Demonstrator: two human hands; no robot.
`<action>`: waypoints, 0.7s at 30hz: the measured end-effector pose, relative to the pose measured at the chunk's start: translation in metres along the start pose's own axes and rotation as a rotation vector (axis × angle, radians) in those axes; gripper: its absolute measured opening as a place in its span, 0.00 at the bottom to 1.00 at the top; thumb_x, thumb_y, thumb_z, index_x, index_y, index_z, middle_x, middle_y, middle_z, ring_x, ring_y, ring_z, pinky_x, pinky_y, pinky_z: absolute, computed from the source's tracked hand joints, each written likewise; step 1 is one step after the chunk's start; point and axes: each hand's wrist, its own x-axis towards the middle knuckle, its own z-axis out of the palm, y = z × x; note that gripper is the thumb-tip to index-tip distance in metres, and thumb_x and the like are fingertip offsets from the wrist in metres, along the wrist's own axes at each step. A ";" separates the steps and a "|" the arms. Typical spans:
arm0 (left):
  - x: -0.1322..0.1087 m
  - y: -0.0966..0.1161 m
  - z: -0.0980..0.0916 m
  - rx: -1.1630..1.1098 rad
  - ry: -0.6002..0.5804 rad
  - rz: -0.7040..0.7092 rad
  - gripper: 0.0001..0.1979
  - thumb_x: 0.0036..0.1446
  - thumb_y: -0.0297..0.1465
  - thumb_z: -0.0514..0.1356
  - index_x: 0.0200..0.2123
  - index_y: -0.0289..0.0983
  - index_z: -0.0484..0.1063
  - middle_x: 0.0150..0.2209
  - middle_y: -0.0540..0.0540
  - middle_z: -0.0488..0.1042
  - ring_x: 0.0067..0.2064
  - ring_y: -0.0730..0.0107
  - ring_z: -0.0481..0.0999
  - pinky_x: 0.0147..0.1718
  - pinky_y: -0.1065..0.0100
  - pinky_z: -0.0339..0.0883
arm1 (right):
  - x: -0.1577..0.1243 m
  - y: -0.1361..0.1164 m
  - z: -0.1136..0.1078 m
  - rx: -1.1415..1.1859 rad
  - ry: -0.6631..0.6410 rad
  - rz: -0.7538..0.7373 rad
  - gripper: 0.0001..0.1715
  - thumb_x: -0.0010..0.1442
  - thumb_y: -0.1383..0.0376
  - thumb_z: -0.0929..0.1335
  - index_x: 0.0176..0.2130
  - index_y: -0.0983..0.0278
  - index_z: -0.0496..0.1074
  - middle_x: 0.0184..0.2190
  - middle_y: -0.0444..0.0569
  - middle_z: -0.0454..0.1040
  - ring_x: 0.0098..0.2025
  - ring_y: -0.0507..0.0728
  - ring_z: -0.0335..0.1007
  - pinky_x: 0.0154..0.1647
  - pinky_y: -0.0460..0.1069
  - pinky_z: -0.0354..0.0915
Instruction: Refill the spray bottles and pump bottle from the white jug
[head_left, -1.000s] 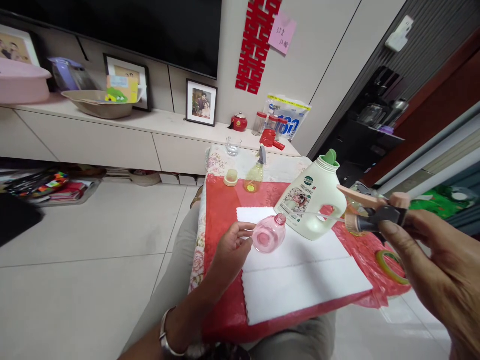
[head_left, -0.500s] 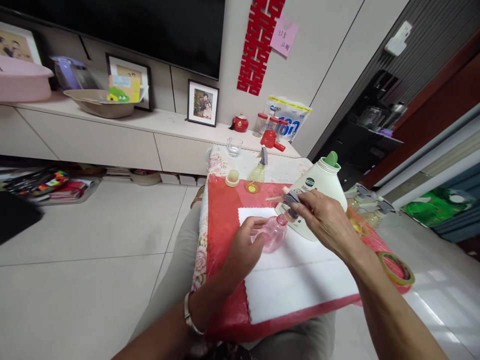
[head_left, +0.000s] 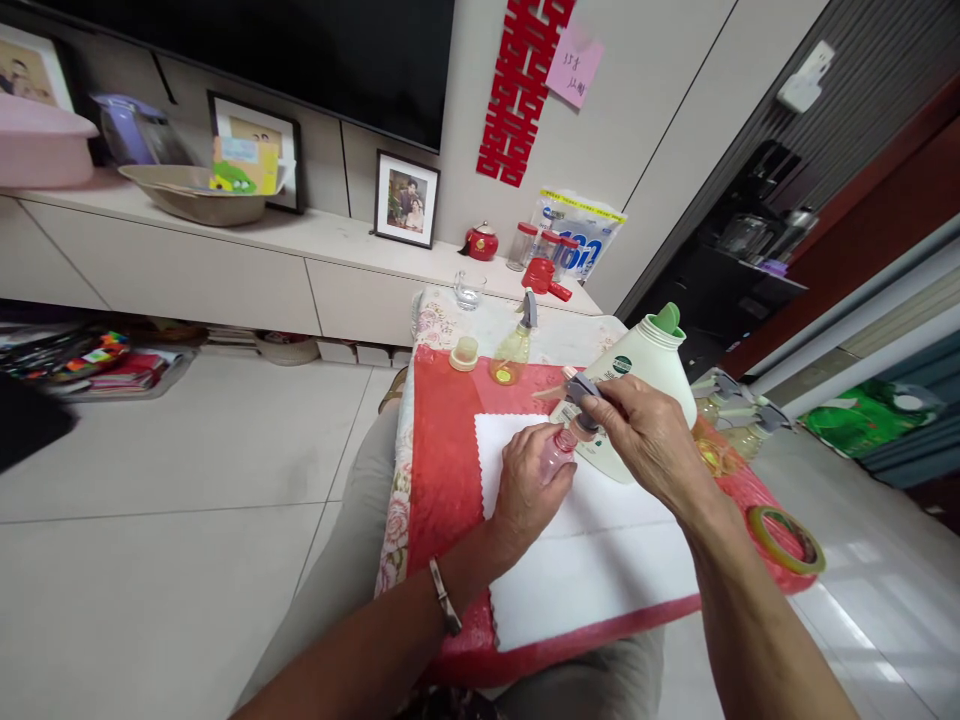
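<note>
My left hand (head_left: 529, 487) is wrapped round the body of a clear pink spray bottle (head_left: 557, 455) over the white cloth (head_left: 592, 570). My right hand (head_left: 641, 430) grips the grey spray head (head_left: 583, 392) at the bottle's neck. Whether the head is seated on the neck cannot be made out. Just behind my right hand stands a large white detergent jug (head_left: 651, 355) with a green spout. A yellowish spray bottle (head_left: 511, 355) stands upright at the far side of the table, and a pale cap (head_left: 464, 354) lies to its left.
More yellowish spray bottles (head_left: 746, 440) stand at the table's right, near a roll of tape (head_left: 786, 540). A glass cup (head_left: 469, 290) is at the back edge. Beyond it, a low cabinet (head_left: 360, 290) holds photo frames, jars and a basket.
My left hand has closed round the pink bottle's body, where before its fingers were apart beside it. My right hand stays at the spray head, nearly unmoved.
</note>
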 end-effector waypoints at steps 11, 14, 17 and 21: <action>-0.002 -0.005 -0.004 -0.021 -0.040 -0.002 0.23 0.53 0.23 0.65 0.53 0.42 0.69 0.53 0.45 0.76 0.55 0.58 0.72 0.56 0.55 0.64 | -0.003 0.015 0.019 0.061 -0.027 0.021 0.19 0.67 0.54 0.63 0.35 0.64 0.73 0.33 0.48 0.70 0.37 0.54 0.65 0.38 0.48 0.57; -0.002 -0.005 -0.004 -0.015 -0.046 -0.024 0.22 0.53 0.23 0.65 0.51 0.41 0.69 0.51 0.45 0.76 0.54 0.58 0.73 0.55 0.55 0.64 | -0.006 0.015 0.024 0.078 -0.007 0.016 0.17 0.67 0.54 0.64 0.35 0.64 0.72 0.33 0.48 0.69 0.37 0.54 0.65 0.38 0.48 0.57; -0.002 -0.005 -0.004 -0.021 -0.055 -0.048 0.21 0.53 0.23 0.65 0.50 0.41 0.70 0.51 0.45 0.76 0.53 0.57 0.73 0.55 0.55 0.64 | -0.007 0.014 0.027 0.095 0.003 0.016 0.17 0.66 0.55 0.64 0.34 0.64 0.72 0.31 0.47 0.68 0.35 0.54 0.64 0.37 0.48 0.56; -0.002 -0.006 -0.005 -0.064 -0.066 -0.061 0.22 0.54 0.23 0.65 0.52 0.42 0.69 0.52 0.44 0.76 0.54 0.58 0.72 0.56 0.55 0.63 | -0.007 0.012 0.028 0.127 0.001 0.021 0.16 0.66 0.56 0.64 0.35 0.63 0.74 0.31 0.47 0.69 0.35 0.54 0.64 0.36 0.48 0.57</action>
